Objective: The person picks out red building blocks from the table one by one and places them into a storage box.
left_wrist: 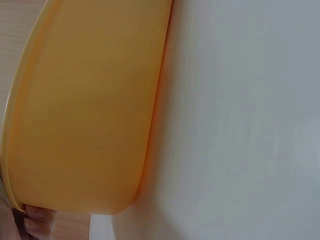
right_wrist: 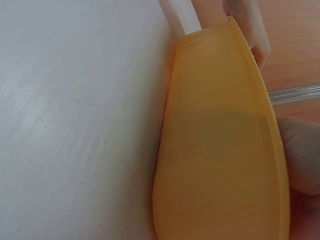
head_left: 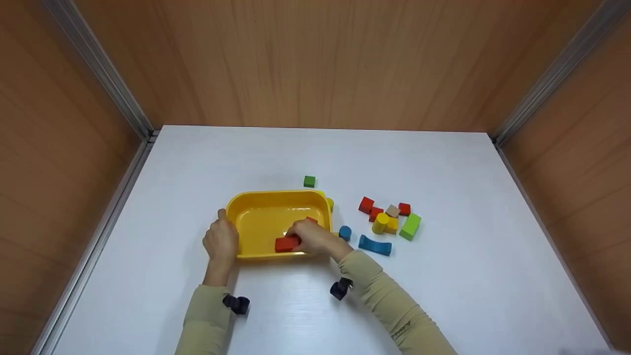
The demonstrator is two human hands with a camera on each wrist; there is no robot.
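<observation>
At the left, the left hand [head_left: 221,240] grips the near-left corner of the yellow plastic tub [head_left: 256,197], thumb up along its outer wall and fingers curled at the rim, steadying it on the white table [head_left: 443,296]; the left wrist view shows only the tub's smooth outer wall [left_wrist: 85,110] with a fingertip at the lower edge. Inside the tub, toward its near-right part, the right hand [head_left: 311,237] reaches over the rim with fingers curled round a red block [head_left: 287,243], which sits low against the tub floor; a second red piece [head_left: 311,220] peeks out just behind the hand. The right wrist view adds only the tub's side and the table. The step in hand looks like setting this red block down inside the tub, so the next move likely calls for letting the fingers go slack and lifting the hand clear of the rim without dragging the block. Further right, outside the tub, lie a small green cube [head_left: 309,181], a blue cylinder [head_left: 345,232], a blue arch block [head_left: 375,245], and then a loose cluster holding red blocks [head_left: 366,204], a tan block [head_left: 392,211], a yellow cylinder [head_left: 380,223] and a green oblong block [head_left: 410,226].
</observation>
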